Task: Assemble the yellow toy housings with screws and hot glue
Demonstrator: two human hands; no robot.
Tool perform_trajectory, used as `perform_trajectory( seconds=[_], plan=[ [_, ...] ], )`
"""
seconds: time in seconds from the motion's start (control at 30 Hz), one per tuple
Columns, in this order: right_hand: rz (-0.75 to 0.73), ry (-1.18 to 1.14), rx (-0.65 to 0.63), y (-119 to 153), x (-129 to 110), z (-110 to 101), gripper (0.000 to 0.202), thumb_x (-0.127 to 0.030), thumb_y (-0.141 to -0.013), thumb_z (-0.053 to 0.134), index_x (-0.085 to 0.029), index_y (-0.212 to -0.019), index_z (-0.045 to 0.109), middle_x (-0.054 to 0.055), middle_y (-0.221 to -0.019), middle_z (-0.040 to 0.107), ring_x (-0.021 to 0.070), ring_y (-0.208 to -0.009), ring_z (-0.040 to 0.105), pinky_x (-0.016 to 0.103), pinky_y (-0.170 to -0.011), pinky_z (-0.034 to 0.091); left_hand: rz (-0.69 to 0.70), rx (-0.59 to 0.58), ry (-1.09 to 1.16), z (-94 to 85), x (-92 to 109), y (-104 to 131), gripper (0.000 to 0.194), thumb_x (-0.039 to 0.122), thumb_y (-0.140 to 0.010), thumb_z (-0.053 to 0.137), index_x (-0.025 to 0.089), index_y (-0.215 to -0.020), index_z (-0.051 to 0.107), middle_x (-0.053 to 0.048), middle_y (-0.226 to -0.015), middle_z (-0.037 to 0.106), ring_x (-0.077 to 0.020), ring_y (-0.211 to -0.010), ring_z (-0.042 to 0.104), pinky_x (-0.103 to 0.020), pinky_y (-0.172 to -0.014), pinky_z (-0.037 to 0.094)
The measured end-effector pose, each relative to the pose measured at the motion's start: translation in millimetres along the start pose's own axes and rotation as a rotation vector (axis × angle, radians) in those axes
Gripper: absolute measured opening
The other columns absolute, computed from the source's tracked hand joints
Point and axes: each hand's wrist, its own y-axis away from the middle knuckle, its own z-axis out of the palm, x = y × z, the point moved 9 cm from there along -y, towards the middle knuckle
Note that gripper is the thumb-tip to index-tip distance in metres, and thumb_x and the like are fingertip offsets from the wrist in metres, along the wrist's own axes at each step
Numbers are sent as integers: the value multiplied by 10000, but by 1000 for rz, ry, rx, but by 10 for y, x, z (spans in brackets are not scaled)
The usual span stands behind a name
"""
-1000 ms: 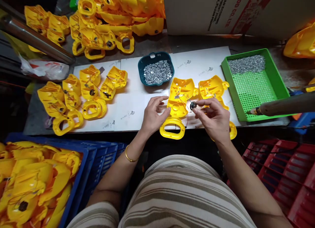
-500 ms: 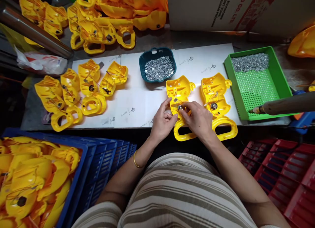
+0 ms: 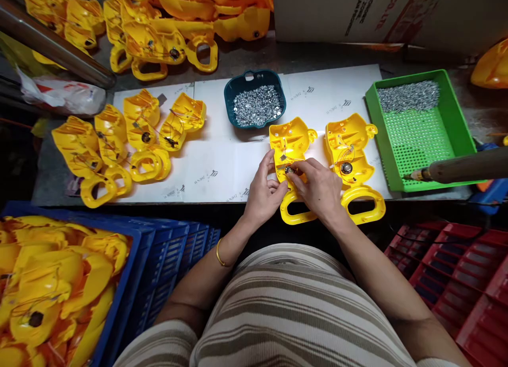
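A yellow plastic shell [image 3: 289,135] with wires and a ring-shaped handle lies in front of me on the white sheet. My left hand [image 3: 264,192] is closed around the shell's left edge. The fingers of my right hand [image 3: 319,190] are pinched together at the round metal part [image 3: 290,170] inside this shell; anything small between them is hidden. Just to the right lies a second yellow shell [image 3: 349,134], with its own round metal part [image 3: 346,167] in full view.
Beyond the shells stands a dark green bowl [image 3: 226,100] of small metal pieces. At right, a screwdriver tip [image 3: 416,175] hangs over a green tray [image 3: 456,124] holding screws. More yellow shells [image 3: 138,110] lie left; a blue crate [image 3: 137,250] and red crates [image 3: 448,272] flank me.
The view has shifted slightly. Both hands stay at the same shell, with my right fingers still at the round metal part.
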Motion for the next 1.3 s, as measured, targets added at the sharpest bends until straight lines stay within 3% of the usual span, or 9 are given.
perform_trajectory(
  seconds=[0.13,0.3,0.47,0.67,0.8,0.87,1.03,1.2,1.3],
  plan=[
    [-30,-42,-20,-8,6,41,202,-356,-936,580,-274,-1084,690,-10,-1072,714,195,-819,665,286,-555,323,27,29,-29,-37,60,-15,768,100,-774,602,279,-1467,325,-105,-1374,515,-171,-1026,646,-147,-606,535],
    [-140,-54,-56,31,-24,124,250,-279,-960,520,-244,-1157,669,44,-1037,693,178,-801,650,277,-574,366,15,66,-71,-83,36,-43,839,12,-717,561,293,-1469,317,-93,-1268,571,-102,-767,657,-142,-532,509],
    [-88,-6,0,30,44,68,226,-315,-928,574,-272,-1107,706,53,-989,634,164,-744,600,266,-507,285,16,71,-86,-66,-9,-110,858,56,-739,609,300,-1490,272,-82,-1218,610,-81,-645,629,-157,-486,501],
    [-66,9,-66,-52,63,109,189,-345,-918,582,-303,-989,752,18,-889,625,144,-674,559,283,-508,224,21,25,-82,-50,-33,-217,903,84,-737,653,278,-1515,239,-74,-1139,644,-217,-969,682,-215,-588,579],
    [-101,41,-76,-115,12,120,214,-353,-931,557,-282,-980,753,22,-894,639,146,-643,562,293,-501,221,43,-9,-101,-78,-14,-272,901,79,-735,654,280,-1518,256,-73,-1163,648,-233,-1028,674,-234,-649,599],
    [-152,-39,-70,-118,14,27,194,-325,-916,583,-256,-980,752,29,-907,653,145,-654,583,286,-508,285,43,-28,-95,-91,-29,-288,900,99,-739,671,287,-1518,260,-75,-1184,646,-235,-1022,677,-233,-639,599],
    [-104,-205,174,140,359,-549,221,-295,-926,561,-172,-992,732,50,-864,694,159,-697,632,281,-665,451,35,-14,-65,-159,-106,-276,930,130,-732,705,305,-1524,250,-88,-1234,613,-256,-1059,661,-225,-599,602],
    [-25,9,-168,446,419,-205,204,-339,-916,593,-193,-974,723,57,-868,704,218,-748,662,311,-626,408,4,-10,-60,-181,-161,-257,977,166,-715,751,312,-1533,236,-102,-1254,590,-259,-1044,660,-215,-570,599],
    [10,11,-271,478,330,5,206,-348,-929,576,-205,-1003,704,57,-916,688,225,-793,665,306,-606,388,33,-3,-80,-177,-132,-257,978,179,-712,762,301,-1531,239,-101,-1260,588,-273,-1112,627,-201,-575,589]
  ],
)
